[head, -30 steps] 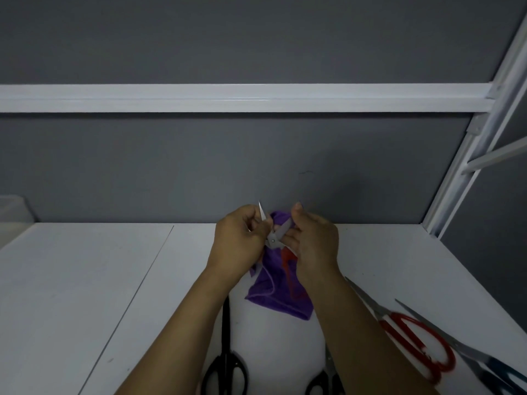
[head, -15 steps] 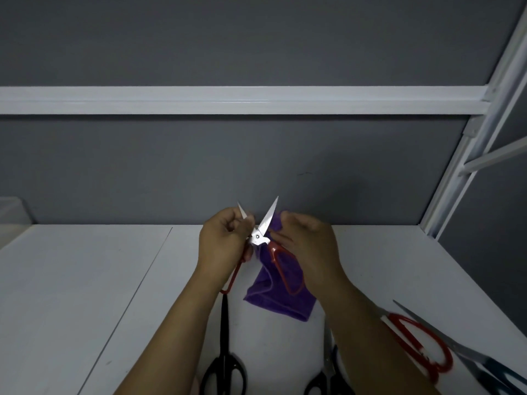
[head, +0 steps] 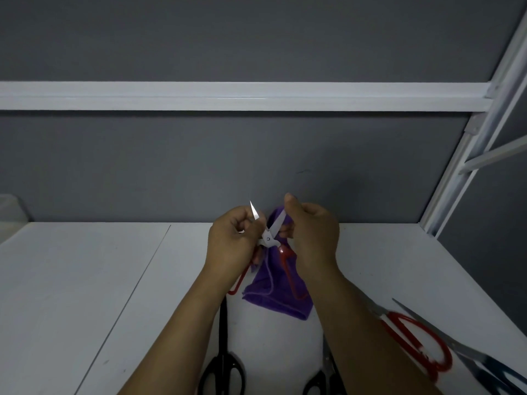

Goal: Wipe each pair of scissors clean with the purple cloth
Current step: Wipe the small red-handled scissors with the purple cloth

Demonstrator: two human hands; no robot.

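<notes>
Holds open red scissors [head: 269, 239] in left hand [head: 233, 246] above desk [head: 85, 280] | pinches cloth [head: 271, 292] round one blade with right hand [head: 310, 238] | risks a cut from slipping past cloth, or from bare second tip

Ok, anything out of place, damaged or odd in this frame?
Nothing looks damaged or spilled. The red-handled scissors are held open above the white table, one bare blade poking up out of the left hand, the right hand holding the purple cloth against the other. The other scissors lie flat on the table.
</notes>
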